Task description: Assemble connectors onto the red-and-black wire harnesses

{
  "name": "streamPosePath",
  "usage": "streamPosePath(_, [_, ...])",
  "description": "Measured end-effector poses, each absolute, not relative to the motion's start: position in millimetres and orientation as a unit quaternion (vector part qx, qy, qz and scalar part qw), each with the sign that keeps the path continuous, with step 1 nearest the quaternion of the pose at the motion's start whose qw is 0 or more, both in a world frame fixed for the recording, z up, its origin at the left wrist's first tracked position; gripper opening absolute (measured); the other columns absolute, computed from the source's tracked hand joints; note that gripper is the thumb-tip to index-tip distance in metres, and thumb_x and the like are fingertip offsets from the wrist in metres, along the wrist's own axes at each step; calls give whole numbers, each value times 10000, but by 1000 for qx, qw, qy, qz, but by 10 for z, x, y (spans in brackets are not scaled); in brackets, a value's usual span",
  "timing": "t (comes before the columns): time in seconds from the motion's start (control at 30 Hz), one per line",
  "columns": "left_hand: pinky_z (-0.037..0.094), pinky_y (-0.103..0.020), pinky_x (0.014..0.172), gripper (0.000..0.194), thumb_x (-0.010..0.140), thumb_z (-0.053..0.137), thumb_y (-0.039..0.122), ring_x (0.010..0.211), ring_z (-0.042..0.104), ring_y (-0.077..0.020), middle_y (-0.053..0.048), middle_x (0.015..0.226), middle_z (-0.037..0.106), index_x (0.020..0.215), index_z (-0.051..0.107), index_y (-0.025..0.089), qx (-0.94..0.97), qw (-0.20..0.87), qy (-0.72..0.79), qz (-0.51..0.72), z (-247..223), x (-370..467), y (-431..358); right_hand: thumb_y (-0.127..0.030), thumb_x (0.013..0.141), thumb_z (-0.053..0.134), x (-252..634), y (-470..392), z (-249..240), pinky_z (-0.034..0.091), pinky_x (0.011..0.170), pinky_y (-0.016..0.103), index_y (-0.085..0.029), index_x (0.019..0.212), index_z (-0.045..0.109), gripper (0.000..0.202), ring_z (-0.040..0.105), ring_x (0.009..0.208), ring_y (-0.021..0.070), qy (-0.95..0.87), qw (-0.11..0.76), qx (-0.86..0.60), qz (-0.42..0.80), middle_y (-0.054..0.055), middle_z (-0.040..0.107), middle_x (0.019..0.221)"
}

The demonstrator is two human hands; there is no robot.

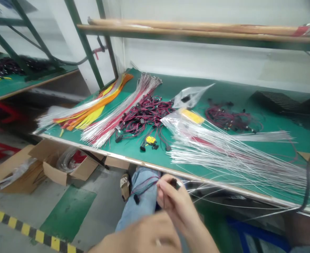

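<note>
Close to the camera at the bottom, my left hand is blurred and its fingers are hard to make out. Just beyond it, in front of the table edge, my right hand is closed on a small black connector. Thin dark red and black wires run left from my right hand over my jeans, with another black connector hanging at their end. On the green table lie a pile of red and black wire harnesses and a small yellow bundle beside tiny black parts.
Long white wires spread across the table's right side, some past its edge. Orange, yellow and white wires lie left. Plastic bags rest mid-table. Above is a wooden-edged shelf; cardboard boxes stand on the floor at left.
</note>
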State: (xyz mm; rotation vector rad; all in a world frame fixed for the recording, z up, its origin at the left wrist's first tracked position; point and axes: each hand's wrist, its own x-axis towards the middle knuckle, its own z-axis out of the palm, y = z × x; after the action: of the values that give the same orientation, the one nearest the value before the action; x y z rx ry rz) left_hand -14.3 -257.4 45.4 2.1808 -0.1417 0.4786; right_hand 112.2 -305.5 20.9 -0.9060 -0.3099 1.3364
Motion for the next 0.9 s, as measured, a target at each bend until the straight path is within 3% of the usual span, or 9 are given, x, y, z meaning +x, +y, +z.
streamPosePath(0.1, [428,-232,772,264,901,433,210,878,490,-132,-64,930,515,1153,506,177,865,333,98,363,470,-115,-2406,-345,726,695,1111,-3099,210,152,406,177,-127,660,552,269,295,399,26,-185,675,-412,583,-10,515,504])
streamPosePath(0.17, [416,-236,786,344,861,490,118,914,477,-133,-61,977,509,1194,508,201,871,288,154,368,454,-89,-2308,-353,744,676,1098,-3117,194,181,424,178,-128,652,536,280,321,429,38,-213,676,-421,566,-6,511,514])
streamPosePath(0.3, [425,-229,774,320,851,498,101,899,505,-119,-26,936,548,1122,571,256,862,373,157,306,408,-81,-2253,-356,758,663,1102,-3125,147,231,457,177,-138,675,527,270,355,474,52,-228,674,-450,540,-8,513,547])
streamPosePath(0.4, [441,-227,723,227,870,495,207,842,547,-124,-30,915,590,1065,609,230,835,463,171,244,365,-44,-2132,-386,751,662,1136,-3118,127,227,454,177,-133,676,536,293,350,472,53,-237,663,-478,525,-7,508,536])
streamPosePath(0.5, [433,-248,675,237,873,470,321,756,555,-144,-46,862,621,966,631,174,848,398,280,210,234,131,-1753,-416,727,673,1171,-3116,139,187,434,180,-127,665,542,323,320,443,45,-214,658,-503,519,-8,497,513])
streamPosePath(0.63, [373,-348,843,171,817,526,267,860,532,-219,-81,840,612,821,648,147,864,274,376,195,-73,509,-1103,-429,675,711,1188,-3148,185,144,434,183,-125,641,534,354,289,431,35,-165,660,-517,520,-14,474,497])
streamPosePath(0.73, [355,-384,853,92,732,615,222,897,515,-256,-102,817,602,731,654,139,859,273,395,178,-278,720,-812,-436,653,727,1205,-3190,210,153,439,181,-122,639,541,365,302,435,35,-148,665,-531,503,-14,467,493])
streamPosePath(0.9, [361,-350,832,129,645,676,176,816,530,-211,-56,689,585,550,595,142,834,346,395,170,-388,793,-682,-433,658,727,1275,-3240,207,127,445,180,-118,643,532,371,268,426,19,-130,667,-536,501,-17,465,496])
